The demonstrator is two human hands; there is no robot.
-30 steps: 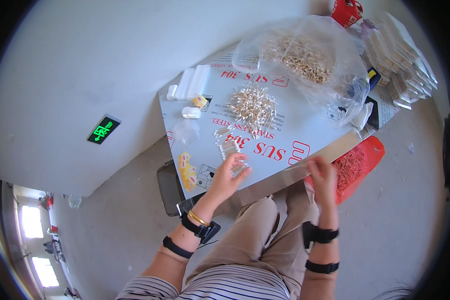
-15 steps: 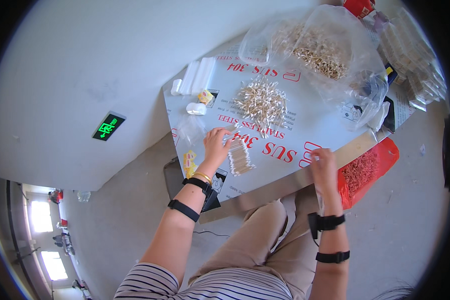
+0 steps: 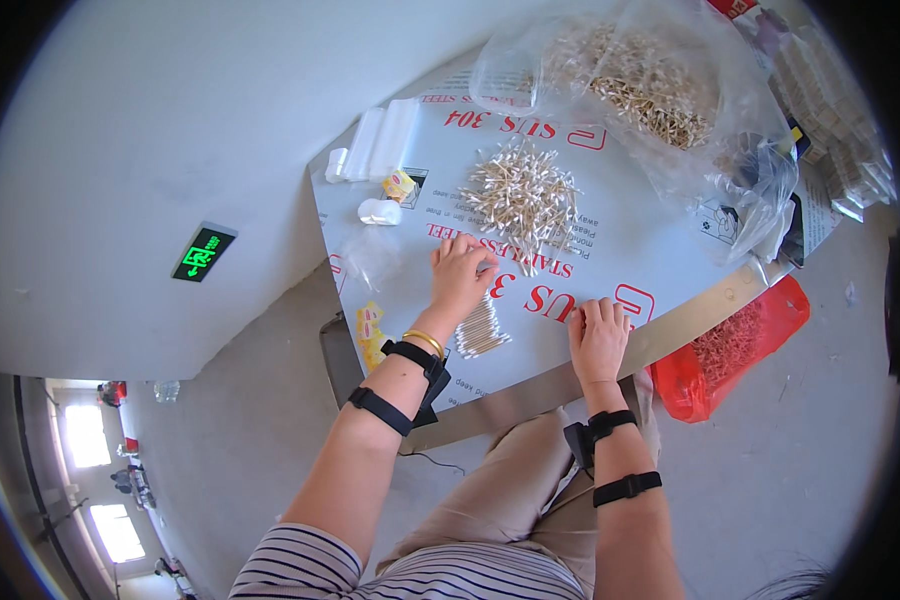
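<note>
A neat row of cotton swabs lies side by side on the printed metal tabletop. My left hand rests over the far end of this row, fingers bent and closed. Whatever is in its grasp is hidden beneath it. To the right, my right hand is above the tabletop near its front edge, fingers curled downward. I cannot make out anything between them. Just beyond both hands is a loose heap of cotton swabs with white tips, pointing every way.
A large clear bag of swabs stands at the back right, beside stacked clear packs. White plastic sleeves, a small yellow box and yellow cards lie on the left. A red bag sits beyond the front edge.
My right hand has moved left and inward from the table's front edge toward the row. My left hand has shifted slightly right and now covers the row's far end.
</note>
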